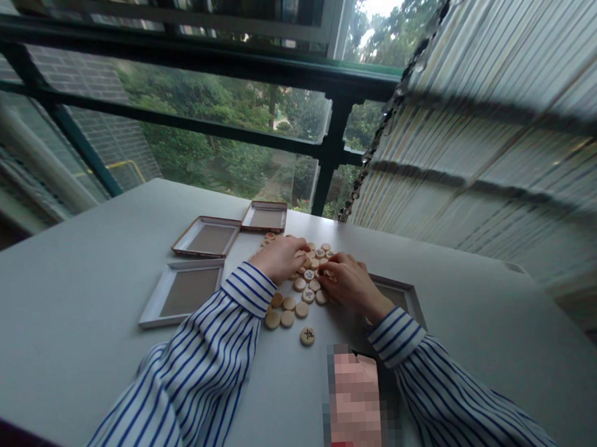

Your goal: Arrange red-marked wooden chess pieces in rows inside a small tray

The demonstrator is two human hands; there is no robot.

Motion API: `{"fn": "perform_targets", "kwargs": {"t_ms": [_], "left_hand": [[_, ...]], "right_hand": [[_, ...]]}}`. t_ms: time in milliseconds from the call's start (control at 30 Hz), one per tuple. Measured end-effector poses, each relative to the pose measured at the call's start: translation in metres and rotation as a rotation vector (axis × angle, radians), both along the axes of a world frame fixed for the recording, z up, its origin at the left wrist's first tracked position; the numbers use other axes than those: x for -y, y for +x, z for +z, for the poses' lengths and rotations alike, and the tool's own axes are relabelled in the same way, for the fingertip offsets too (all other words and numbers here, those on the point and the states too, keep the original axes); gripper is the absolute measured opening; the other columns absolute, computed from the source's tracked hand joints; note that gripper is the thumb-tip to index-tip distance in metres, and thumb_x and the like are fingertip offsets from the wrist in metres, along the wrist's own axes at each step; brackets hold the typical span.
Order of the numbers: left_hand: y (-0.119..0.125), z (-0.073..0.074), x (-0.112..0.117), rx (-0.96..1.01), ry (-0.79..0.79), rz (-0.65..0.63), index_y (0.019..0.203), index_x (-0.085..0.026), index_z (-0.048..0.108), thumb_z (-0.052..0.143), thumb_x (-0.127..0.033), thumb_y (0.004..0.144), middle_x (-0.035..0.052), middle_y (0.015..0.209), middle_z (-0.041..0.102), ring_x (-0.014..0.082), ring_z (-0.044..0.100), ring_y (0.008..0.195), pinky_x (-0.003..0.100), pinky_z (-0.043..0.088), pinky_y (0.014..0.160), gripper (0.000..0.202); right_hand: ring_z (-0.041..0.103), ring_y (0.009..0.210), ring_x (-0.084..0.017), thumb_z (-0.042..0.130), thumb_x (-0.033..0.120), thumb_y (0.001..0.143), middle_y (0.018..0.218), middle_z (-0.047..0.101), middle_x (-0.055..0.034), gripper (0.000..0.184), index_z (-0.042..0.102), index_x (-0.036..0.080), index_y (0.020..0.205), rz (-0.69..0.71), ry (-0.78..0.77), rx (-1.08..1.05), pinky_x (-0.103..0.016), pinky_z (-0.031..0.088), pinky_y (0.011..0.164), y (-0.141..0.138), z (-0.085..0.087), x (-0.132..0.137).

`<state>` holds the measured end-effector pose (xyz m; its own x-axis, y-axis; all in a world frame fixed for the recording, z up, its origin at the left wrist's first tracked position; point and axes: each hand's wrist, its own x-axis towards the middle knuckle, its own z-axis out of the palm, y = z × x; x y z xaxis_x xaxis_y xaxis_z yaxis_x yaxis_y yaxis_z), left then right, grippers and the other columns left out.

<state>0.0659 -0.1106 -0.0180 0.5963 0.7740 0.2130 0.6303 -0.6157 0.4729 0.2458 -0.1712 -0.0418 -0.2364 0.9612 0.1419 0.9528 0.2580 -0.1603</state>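
left hand (283, 259) and right hand (349, 284) curl over round wooden pieces (309, 295) — whether either grips one, i cannot tell.

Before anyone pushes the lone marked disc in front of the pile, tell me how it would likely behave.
The marked disc looks wooden and small, so it is probably light and rigid. Lying flat on the smooth white table, it would likely slide rather than roll.

Soft daylight ahead, edges seemingly blurred
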Motion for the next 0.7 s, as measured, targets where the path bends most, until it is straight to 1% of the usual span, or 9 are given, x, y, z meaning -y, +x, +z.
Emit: {"fn": "perform_targets", "kwargs": {"t_ms": [167, 367, 533, 700], "left_hand": [[0.0002, 0.0003, -0.0002, -0.003, -0.005, 0.000, 0.097, -0.016, 0.064, 0.047, -0.027, 0.077, 0.0087, 0.096, 0.066, 0.0211, 0.059, 0.092, 0.029, 0.042, 0.083, 0.029], [0.0019, -0.0010, 0.0006, -0.034, 0.020, 0.020, 0.099, -0.017, 0.063, 0.046, -0.028, 0.078, 0.0071, 0.099, 0.066, 0.0194, 0.059, 0.094, 0.028, 0.043, 0.082, 0.029], [0.0026, -0.0014, 0.0012, -0.008, 0.033, 0.012, 0.100, -0.017, 0.063, 0.047, -0.027, 0.077, 0.0066, 0.100, 0.066, 0.0190, 0.059, 0.094, 0.027, 0.043, 0.083, 0.029], [0.0038, 0.0003, 0.0023, 0.030, 0.016, 0.018, 0.101, -0.018, 0.062, 0.047, -0.026, 0.078, 0.0063, 0.098, 0.066, 0.0182, 0.059, 0.093, 0.027, 0.044, 0.082, 0.029]], "right_hand": [[0.046, 0.095, -0.022, 0.050, 0.042, 0.081, 0.098, 0.055, -0.0073, 0.027, 0.063, 0.028, 0.100, -0.007, -0.018, -0.002, -0.036, 0.032, 0.075, 0.0002, -0.0002, -0.0015], [0.045, 0.096, -0.022, 0.049, 0.044, 0.080, 0.098, 0.055, -0.0063, 0.025, 0.065, 0.029, 0.094, -0.028, -0.045, 0.000, -0.035, 0.032, 0.075, -0.0006, -0.0001, -0.0024], [0.046, 0.095, -0.022, 0.053, 0.042, 0.078, 0.097, 0.056, -0.0061, 0.022, 0.065, 0.027, 0.089, -0.031, 0.023, -0.038, -0.036, 0.030, 0.077, -0.0006, -0.0012, -0.0024], [0.048, 0.094, -0.021, 0.056, 0.038, 0.077, 0.097, 0.057, -0.0054, 0.021, 0.062, 0.025, 0.093, -0.005, 0.166, -0.086, -0.036, 0.030, 0.079, -0.0015, 0.0003, -0.0004]]}}
